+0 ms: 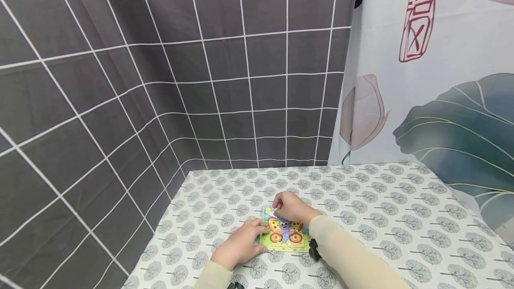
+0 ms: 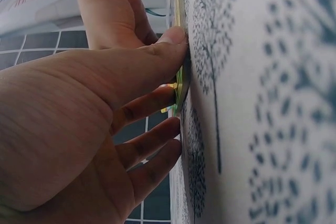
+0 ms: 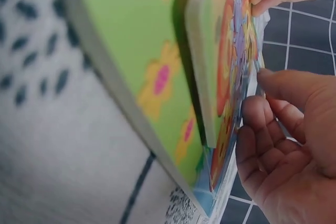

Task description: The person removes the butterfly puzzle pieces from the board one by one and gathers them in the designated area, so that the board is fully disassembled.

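Right hand point(image 1: 293, 207) pinches a pale piece point(image 1: 271, 212) over a butterfly puzzle board point(image 1: 290, 249)

The right thumb and forefinger nearly meet, bent around the pale piece at the board's far left corner; the piece's full outline is hidden by the fingers. The other right fingers curl in toward the palm. The left hand point(image 1: 242, 241) is opened out, its thumb pressed to the board's near left corner and its forefinger reaching the left edge, the remaining fingers spread against the tablecloth point(image 1: 192, 217).

The board lies flat on the table between the two hands. At its middle is a butterfly point(image 1: 285, 232) with a purple body and orange-and-yellow wings. The right wrist view shows a raised layer point(image 3: 206, 72) above the green border, which carries orange flowers point(image 3: 158, 80) with pink centres.

Cream sleeves point(image 1: 353, 255) cover both forearms, and a black object point(image 1: 314, 249) sits below the right wrist. Grey trees pattern the tablecloth. Behind stand a dark curtain point(image 1: 265, 57) with a white grid and, to the right, a pale hanging point(image 1: 381, 48) printed with leaves and a red seal.
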Action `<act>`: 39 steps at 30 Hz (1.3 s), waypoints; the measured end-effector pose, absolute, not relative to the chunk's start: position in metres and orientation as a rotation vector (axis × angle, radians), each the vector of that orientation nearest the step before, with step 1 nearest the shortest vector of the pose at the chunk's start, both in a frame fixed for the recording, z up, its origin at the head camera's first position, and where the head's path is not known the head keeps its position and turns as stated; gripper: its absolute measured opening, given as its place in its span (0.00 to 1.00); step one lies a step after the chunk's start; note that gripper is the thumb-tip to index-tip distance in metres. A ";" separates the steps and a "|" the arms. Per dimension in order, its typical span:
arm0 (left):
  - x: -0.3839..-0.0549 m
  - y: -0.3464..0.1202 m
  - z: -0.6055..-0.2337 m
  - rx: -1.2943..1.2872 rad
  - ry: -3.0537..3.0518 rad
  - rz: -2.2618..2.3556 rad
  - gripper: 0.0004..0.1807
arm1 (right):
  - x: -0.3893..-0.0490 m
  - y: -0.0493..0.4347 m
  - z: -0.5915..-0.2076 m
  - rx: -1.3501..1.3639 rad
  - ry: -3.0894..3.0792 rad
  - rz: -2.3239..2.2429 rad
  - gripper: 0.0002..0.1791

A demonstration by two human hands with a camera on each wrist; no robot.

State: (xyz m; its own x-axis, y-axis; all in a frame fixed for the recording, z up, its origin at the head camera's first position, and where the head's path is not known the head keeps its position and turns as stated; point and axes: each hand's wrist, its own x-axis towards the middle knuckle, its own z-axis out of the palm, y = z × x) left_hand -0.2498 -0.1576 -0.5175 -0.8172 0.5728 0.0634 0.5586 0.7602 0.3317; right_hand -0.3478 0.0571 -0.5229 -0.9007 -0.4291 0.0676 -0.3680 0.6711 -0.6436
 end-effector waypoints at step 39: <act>-0.248 -0.156 -0.517 0.819 2.875 0.556 0.29 | -0.342 0.161 -0.530 -0.374 2.870 -1.297 0.05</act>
